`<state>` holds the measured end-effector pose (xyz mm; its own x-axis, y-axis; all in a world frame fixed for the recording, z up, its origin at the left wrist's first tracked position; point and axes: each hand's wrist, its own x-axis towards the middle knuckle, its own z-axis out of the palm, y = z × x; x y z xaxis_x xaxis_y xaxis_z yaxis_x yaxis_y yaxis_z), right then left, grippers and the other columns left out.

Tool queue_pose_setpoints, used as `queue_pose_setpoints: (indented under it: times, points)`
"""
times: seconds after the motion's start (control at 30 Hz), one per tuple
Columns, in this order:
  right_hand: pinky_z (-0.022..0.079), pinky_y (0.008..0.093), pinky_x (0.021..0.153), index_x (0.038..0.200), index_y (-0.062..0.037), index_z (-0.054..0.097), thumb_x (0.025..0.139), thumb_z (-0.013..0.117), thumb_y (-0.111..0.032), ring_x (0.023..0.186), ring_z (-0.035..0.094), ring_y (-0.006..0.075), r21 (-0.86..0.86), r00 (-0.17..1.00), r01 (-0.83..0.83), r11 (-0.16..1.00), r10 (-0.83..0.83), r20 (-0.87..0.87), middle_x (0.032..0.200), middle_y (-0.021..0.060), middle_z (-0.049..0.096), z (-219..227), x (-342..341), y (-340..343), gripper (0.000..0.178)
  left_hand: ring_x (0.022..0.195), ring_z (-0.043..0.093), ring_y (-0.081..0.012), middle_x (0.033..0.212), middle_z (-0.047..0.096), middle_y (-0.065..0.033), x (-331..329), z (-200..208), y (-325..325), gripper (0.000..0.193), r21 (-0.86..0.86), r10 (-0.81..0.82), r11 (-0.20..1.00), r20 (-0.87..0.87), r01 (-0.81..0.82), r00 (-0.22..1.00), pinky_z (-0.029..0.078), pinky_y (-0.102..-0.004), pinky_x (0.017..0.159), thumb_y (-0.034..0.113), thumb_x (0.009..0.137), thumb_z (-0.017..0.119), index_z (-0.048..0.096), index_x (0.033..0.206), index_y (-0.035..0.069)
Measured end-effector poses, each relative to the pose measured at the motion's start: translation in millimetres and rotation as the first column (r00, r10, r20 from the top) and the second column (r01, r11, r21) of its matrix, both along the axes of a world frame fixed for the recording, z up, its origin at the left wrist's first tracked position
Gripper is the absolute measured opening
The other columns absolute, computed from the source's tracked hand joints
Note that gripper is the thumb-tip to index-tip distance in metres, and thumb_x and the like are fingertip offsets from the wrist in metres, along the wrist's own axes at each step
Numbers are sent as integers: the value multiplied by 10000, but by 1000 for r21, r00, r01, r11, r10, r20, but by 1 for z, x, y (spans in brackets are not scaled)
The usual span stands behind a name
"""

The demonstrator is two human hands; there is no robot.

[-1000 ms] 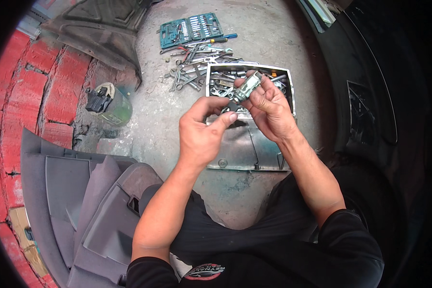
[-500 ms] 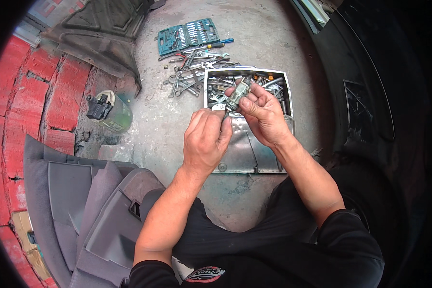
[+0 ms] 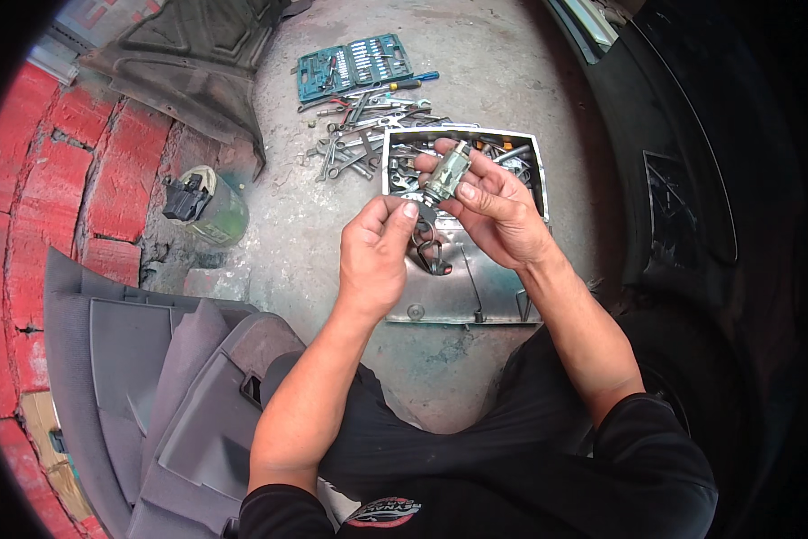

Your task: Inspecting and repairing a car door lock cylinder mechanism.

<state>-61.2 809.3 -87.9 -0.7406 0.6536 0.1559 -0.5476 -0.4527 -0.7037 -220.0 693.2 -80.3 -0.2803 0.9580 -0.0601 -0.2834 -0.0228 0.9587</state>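
My right hand (image 3: 494,207) holds a metal lock cylinder (image 3: 447,175) slantwise between thumb and fingers. Its lower end points toward my left hand (image 3: 374,247), which pinches the dark head of a key (image 3: 425,214) between thumb and forefinger. The key meets the lower end of the cylinder; how deep its blade sits I cannot see. From the key hangs a key ring with a dark fob (image 3: 433,258). Both hands are above the near edge of an open metal toolbox (image 3: 541,171) full of wrenches and sockets.
The toolbox lid (image 3: 449,301) lies folded toward me. Beyond are loose wrenches (image 3: 350,148) and a teal socket case (image 3: 319,94). At left stand a greenish plastic container (image 3: 217,216), grey door trim panels (image 3: 134,350) and a red brick wall (image 3: 40,180). A dark car body (image 3: 692,180) is at right.
My left hand has turned, bringing its thumb on top and uncovering the key and hanging fob. The cylinder has tilted slightly in my right hand, whose fingers have opened out a little.
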Motion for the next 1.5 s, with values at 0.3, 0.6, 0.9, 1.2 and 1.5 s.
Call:
queue_pose_setpoints:
  times: [0.3, 0.6, 0.9, 1.2, 1.5]
  points:
    - [460, 484, 1186, 1520, 31, 440, 994, 729, -137, 1322, 606, 276, -53, 999, 26, 998, -24, 43, 1407, 194, 629, -9, -10, -3, 623, 763, 658, -94, 904, 727, -51, 6, 8, -5, 116, 61, 196, 979, -540, -194, 819, 531, -257, 695, 67, 986, 738, 663, 986, -22]
    - [513, 414, 1101, 1450, 21, 496, 999, 734, -132, 1247, 637, 220, -39, 996, 51, 998, -48, 71, 1335, 146, 664, -13, -17, -7, 532, 731, 635, -258, 829, 655, -98, -5, 0, 0, 160, 478, 466, 878, -845, -23, 260, 520, -377, 697, -21, 830, 782, 659, 929, 1]
    - [535, 386, 1045, 1369, -9, 526, 985, 757, -122, 1162, 663, 178, -107, 985, 121, 987, -106, 137, 1248, 101, 694, -23, -18, -11, 463, 848, 630, -314, 915, 656, -107, -2, -2, -2, 248, 499, 500, 862, -866, 87, 2, 514, -471, 818, -48, 745, 789, 667, 952, 10]
    - [521, 418, 1072, 1392, -12, 521, 973, 775, -169, 1200, 658, 205, -78, 995, 45, 996, -38, 94, 1294, 110, 687, -23, -11, -7, 514, 720, 658, -207, 778, 675, -79, 8, 5, -6, 109, 345, 377, 926, -808, -154, 453, 541, -350, 702, -3, 857, 776, 673, 891, -3]
    - [506, 436, 1098, 1431, -29, 503, 958, 794, -228, 1244, 635, 227, -56, 998, -66, 996, 64, -30, 1335, 103, 659, -22, -12, -8, 590, 757, 676, -96, 808, 716, -70, -5, 13, -8, 129, -21, 55, 998, 5, -55, 998, 546, -256, 687, 67, 977, 743, 650, 980, -23]
